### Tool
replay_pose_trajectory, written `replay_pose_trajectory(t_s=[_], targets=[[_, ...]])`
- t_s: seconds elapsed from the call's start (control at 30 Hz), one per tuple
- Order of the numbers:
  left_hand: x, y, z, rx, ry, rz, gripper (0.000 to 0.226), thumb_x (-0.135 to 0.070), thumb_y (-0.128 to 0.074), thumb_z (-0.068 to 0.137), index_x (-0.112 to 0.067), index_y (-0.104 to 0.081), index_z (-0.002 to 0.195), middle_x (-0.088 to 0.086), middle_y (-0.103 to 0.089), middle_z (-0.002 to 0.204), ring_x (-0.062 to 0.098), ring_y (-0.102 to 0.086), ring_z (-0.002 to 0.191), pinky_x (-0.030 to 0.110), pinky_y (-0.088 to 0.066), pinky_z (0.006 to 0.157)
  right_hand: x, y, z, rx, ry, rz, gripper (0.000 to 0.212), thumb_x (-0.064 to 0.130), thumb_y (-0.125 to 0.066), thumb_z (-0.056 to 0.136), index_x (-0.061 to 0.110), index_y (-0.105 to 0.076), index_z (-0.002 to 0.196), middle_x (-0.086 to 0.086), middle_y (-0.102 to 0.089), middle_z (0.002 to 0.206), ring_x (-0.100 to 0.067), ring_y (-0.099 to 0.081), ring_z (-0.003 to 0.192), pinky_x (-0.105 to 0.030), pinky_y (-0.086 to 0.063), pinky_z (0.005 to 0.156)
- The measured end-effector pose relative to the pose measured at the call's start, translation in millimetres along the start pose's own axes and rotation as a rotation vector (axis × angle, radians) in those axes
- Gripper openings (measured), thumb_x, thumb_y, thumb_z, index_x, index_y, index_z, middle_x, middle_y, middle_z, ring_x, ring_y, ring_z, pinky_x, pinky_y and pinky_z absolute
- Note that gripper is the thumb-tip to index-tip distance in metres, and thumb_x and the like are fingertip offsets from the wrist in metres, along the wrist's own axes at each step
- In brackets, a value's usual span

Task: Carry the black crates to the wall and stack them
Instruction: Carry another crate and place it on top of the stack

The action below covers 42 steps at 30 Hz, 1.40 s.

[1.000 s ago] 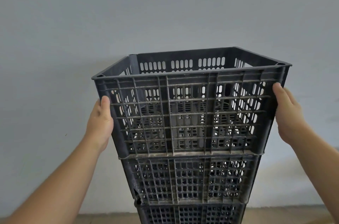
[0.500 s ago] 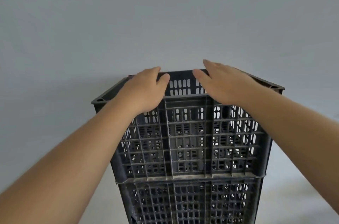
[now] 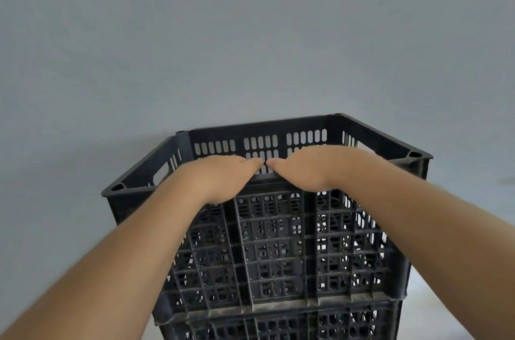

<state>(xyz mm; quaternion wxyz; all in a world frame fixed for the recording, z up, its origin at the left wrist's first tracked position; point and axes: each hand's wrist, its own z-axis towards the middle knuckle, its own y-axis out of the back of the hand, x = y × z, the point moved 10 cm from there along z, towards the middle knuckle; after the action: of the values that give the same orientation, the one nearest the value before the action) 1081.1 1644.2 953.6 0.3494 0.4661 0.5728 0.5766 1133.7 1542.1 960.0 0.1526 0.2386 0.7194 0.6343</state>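
Observation:
The top black crate, slatted and empty, sits on a second black crate in a stack against the grey wall. Only the upper part of the lower crate shows at the bottom edge. My left hand and my right hand rest side by side on the middle of the top crate's near rim. Their fingers curl over that rim into the crate, so the fingertips are hidden. The thumbs nearly touch each other.
The plain grey wall fills the view directly behind the stack. A pale strip of floor shows at the lower right beside the crates.
My hands left the crate's side walls, came onto its near rim and drew together at the middle with fingers curling over. The view moved closer and the crate sits lower in frame.

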Motion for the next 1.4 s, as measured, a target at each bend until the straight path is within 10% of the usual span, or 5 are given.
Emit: replay_pose_trajectory(t_s=[0.2, 0.4, 0.6, 0.7, 1.4], targets=[[-3.4, 0.5, 0.1, 0.003, -0.005, 0.019, 0.044, -0.026, -0.026, 0.112, -0.032, -0.03, 0.156, 0.003, -0.044, 0.158, 0.029, -0.047, 0.137, 0.045, -0.041, 0.11, -4.3, -2.8, 16.1, -0.015, 0.058, -0.181, 0.02, 0.017, -0.031, 0.11, 0.021, -0.048, 0.101, 0.006, -0.051, 0.091, -0.013, -0.054, 0.085, -0.034, -0.039, 0.086], [-3.1, -0.3, -0.5, 0.052, 0.018, -0.031, 0.038, -0.029, -0.026, 0.113, -0.031, -0.043, 0.146, 0.001, -0.053, 0.15, 0.025, -0.053, 0.131, 0.041, -0.042, 0.107, -5.2, 1.0, 23.6, -0.076, 0.066, -0.215, 0.024, 0.01, -0.034, 0.107, 0.018, -0.045, 0.088, 0.004, -0.047, 0.081, -0.012, -0.048, 0.074, -0.029, -0.036, 0.069], [-6.3, 5.7, 0.4, 0.147, 0.059, -0.157, 0.046, -0.052, -0.019, 0.11, -0.043, -0.056, 0.136, -0.006, -0.051, 0.154, 0.019, -0.048, 0.137, 0.042, -0.03, 0.116, -5.9, 4.3, 22.2, -0.02, 0.146, -0.165, 0.032, 0.025, -0.024, 0.114, 0.017, -0.055, 0.118, -0.009, -0.064, 0.128, -0.026, -0.058, 0.122, -0.037, -0.043, 0.099], [14.5, 13.0, 4.1, 0.127, 0.129, -0.256, 0.055, -0.059, -0.028, 0.107, -0.036, -0.042, 0.155, -0.013, -0.032, 0.166, 0.014, -0.027, 0.153, 0.039, -0.017, 0.121, -23.1, 22.2, 22.3, -0.051, 0.122, -0.039, 0.054, 0.042, -0.017, 0.113, 0.019, -0.037, 0.157, -0.004, -0.036, 0.165, -0.023, -0.033, 0.152, -0.038, -0.025, 0.12], [206.3, -12.4, 92.9, -0.064, 0.13, -0.325, 0.066, -0.062, -0.04, 0.101, -0.036, -0.029, 0.161, -0.01, -0.016, 0.171, 0.013, -0.017, 0.156, 0.034, -0.013, 0.123, -216.5, 29.4, 86.3, -0.143, -0.307, 0.253, 0.117, 0.093, -0.029, 0.07, 0.029, -0.008, 0.165, 0.016, -0.01, 0.168, -0.016, -0.018, 0.157, -0.035, -0.013, 0.124]])
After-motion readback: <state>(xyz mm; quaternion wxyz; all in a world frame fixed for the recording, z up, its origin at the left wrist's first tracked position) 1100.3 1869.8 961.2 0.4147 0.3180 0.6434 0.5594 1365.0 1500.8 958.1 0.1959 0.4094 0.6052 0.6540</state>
